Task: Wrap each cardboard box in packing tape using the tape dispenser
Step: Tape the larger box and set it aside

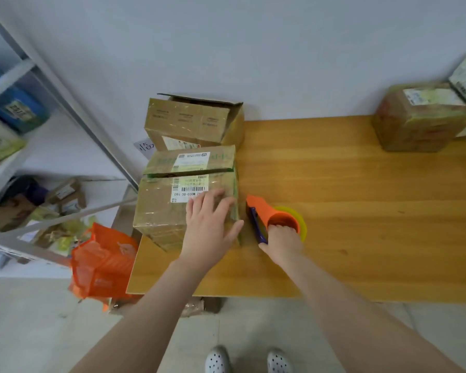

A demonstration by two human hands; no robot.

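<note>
Over at the 9 o'clock edge of the wooden table (pixel 361 211) sits the cardboard box (pixel 159 211) being worked on. It's brown, shiny with clear tape, and has a white barcode label on top. The left hand (pixel 209 224) lies flat on the box's lid, fingers spread and straight, thumb hanging off the right-hand edge. It presses rather than grabs.

At 3 o'clock from that box, just beside its right wall, is the tape dispenser (pixel 264 211). It's orange with a dark blue strip along the side, and a yellowish tape roll (pixel 303 222) sticks out around it. The right hand (pixel 283 243) grips it from the near side, fingers curled down into the orange hub and thumb out along the blue strip. The orange nose points at the box's side, but I can't tell if it actually touches.

At 12 o'clock from the main box a flatter labelled box (pixel 191 161) lies against its far edge. Behind that, against the wall, is a bigger open box (pixel 194 119) with its flaps up. Way off at 2 o'clock on the table there's a pile of taped boxes (pixel 414 122).

An orange bag (pixel 102 262) hangs off the table at about 8 o'clock. A metal shelf (pixel 65 103) full of packages fills the 9 to 10 o'clock side. White perforated shoes (pixel 217 359) show at 6 o'clock.
</note>
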